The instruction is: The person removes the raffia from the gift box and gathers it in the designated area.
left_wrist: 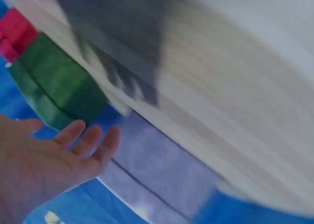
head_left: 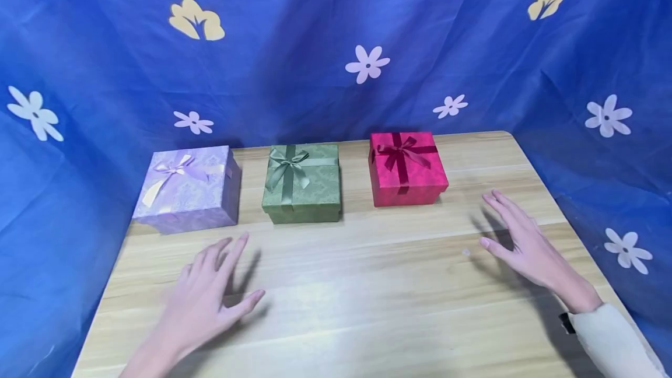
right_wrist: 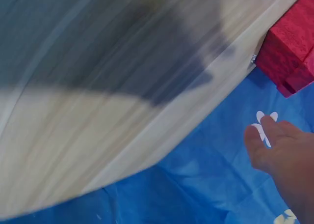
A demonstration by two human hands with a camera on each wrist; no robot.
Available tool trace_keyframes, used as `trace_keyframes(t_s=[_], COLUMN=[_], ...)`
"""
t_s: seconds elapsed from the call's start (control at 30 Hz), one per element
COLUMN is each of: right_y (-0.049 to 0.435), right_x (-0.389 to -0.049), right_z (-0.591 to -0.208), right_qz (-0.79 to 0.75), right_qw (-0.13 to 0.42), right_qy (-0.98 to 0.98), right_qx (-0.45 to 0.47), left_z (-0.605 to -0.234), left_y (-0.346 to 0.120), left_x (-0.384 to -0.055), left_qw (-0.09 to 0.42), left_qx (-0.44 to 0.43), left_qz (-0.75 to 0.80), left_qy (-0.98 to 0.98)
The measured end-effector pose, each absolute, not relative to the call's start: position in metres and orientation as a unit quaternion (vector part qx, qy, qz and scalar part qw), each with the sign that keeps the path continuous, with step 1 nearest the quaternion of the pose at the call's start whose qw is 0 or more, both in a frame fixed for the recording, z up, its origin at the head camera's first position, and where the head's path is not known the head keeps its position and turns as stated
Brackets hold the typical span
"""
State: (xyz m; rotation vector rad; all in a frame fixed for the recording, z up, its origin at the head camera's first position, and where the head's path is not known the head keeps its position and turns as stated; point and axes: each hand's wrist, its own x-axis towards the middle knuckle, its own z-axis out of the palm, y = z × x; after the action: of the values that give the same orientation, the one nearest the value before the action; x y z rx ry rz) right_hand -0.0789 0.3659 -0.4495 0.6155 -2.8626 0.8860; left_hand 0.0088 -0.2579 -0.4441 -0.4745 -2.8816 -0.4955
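Note:
Three gift boxes with ribbon bows stand in a row along the back of the table. The lilac box [head_left: 205, 191] is at the left, the green box [head_left: 312, 191] in the middle, and the crimson box [head_left: 385, 185] to the right. My left hand [head_left: 202, 293] hovers in front of the lilac box, fingers spread and holding nothing. In the left wrist view that hand [left_wrist: 54, 160] shows beside the green and lilac boxes. Over the table's right side, my right hand [head_left: 525, 244] is held with straight fingers, nearest to the crimson box and apart from it.
The pale wood table [head_left: 357, 290] carries the boxes and ends at a blue cloth [head_left: 310, 34] with flower prints, which hangs behind and at both sides. A small pale spot [head_left: 466, 252] lies on the table left of the right hand. Both hands cast shadows.

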Motion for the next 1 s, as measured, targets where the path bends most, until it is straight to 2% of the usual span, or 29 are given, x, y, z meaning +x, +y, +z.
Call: trace_keyframes(t_s=[0.17, 0.4, 0.6, 0.8, 1.0], right_y=[0.362, 0.350, 0.341, 0.328, 0.315], right_x=[-0.085, -0.098, -0.112, -0.129, -0.149], right_z=[-0.447, -0.448, -0.450, -0.451, -0.448], right_qz=[0.369, 0.488, 0.549, 0.568, 0.581], right_qw=[0.036, 0.010, -0.019, -0.017, -0.018], right_qy=[-0.910, -0.854, -0.817, -0.808, -0.805], right_qx=[0.186, 0.181, 0.173, 0.154, 0.123], left_z=[-0.438, -0.435, -0.433, -0.434, -0.431], left_y=[-0.219, -0.161, -0.114, -0.077, -0.042], left_x=[0.010, -0.006, -0.036, -0.071, -0.102], left_qw=[0.062, -0.012, -0.043, -0.070, -0.079], left_qx=[-0.159, -0.167, -0.187, -0.173, -0.144], left_qz=[-0.274, -0.418, -0.517, -0.608, -0.625], left_qy=[-0.947, -0.893, -0.834, -0.772, -0.763])
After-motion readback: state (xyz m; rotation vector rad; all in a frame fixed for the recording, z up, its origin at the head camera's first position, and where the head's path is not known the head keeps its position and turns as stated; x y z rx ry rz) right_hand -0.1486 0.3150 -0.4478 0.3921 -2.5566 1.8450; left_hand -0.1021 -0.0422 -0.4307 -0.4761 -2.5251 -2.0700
